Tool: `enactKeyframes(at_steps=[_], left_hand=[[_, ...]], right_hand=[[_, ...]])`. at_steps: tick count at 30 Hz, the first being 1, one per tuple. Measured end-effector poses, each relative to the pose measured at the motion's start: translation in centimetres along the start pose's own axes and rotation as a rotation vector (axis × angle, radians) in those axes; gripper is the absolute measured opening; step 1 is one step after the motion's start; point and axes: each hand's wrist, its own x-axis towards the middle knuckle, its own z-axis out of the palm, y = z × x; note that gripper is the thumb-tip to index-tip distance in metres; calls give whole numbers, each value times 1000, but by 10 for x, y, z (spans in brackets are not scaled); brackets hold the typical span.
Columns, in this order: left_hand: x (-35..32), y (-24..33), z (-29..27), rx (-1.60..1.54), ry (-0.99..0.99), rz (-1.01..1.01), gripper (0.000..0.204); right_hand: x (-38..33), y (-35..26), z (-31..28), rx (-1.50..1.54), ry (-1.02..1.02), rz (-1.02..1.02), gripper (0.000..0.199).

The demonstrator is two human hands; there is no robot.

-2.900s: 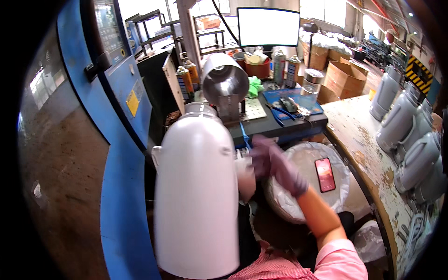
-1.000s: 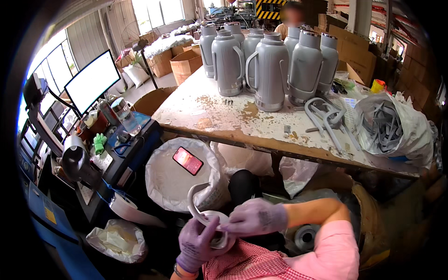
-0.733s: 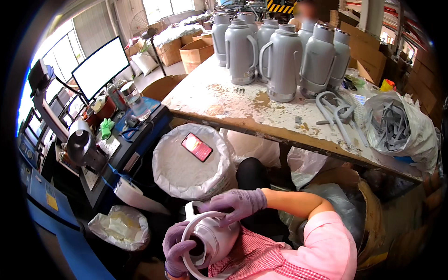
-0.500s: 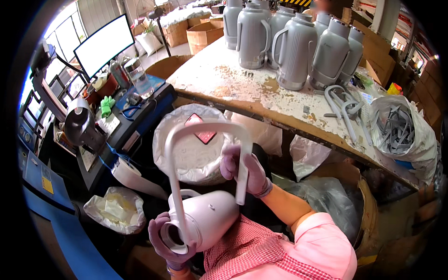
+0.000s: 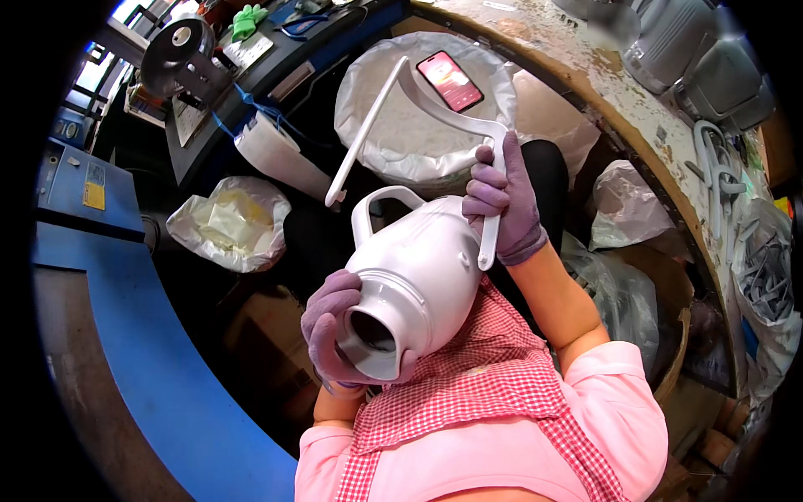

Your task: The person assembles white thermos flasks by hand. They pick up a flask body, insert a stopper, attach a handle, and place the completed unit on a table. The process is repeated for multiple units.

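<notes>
The pale handle (image 5: 370,125) no longer arches over the grey jug (image 5: 427,272); it slants away, one end just beside a side stud (image 5: 464,259), so it looks unattached. The right hand (image 5: 512,201) has its grip closed around the handle; the left hand (image 5: 336,322) clasps the jug's neck, holding it against the checked apron (image 5: 468,397). Lettering on the yellow label (image 5: 94,199) is unreadable.
</notes>
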Motion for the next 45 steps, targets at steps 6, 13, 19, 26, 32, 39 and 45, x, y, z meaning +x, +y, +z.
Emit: enactKeyframes(at_steps=[6,13,19,26,32,39,45], left_hand=[[7,10,-8,-185,-80,-38,99],[21,19,7,-355,-125,-52,88],[46,-18,1,-733,73,-868,80],[0,-25,46,-1180,-202,-1181,56],[-9,-21,49,-1106,-160,-1105,44],[-9,-7,62,-817,-41,-969,47],[58,5,-8,-216,-212,-386,111]], right_hand=[[0,31,23,-671,207,-178,34],[-23,36,41,-761,-40,-60,32],[-31,8,11,-389,-111,114,43],[-66,-4,-13,-378,-141,29,44],[-73,-2,-14,-463,-158,3,42],[-78,2,4,-581,-42,-160,44],[-74,-1,37,-689,13,-569,49]])
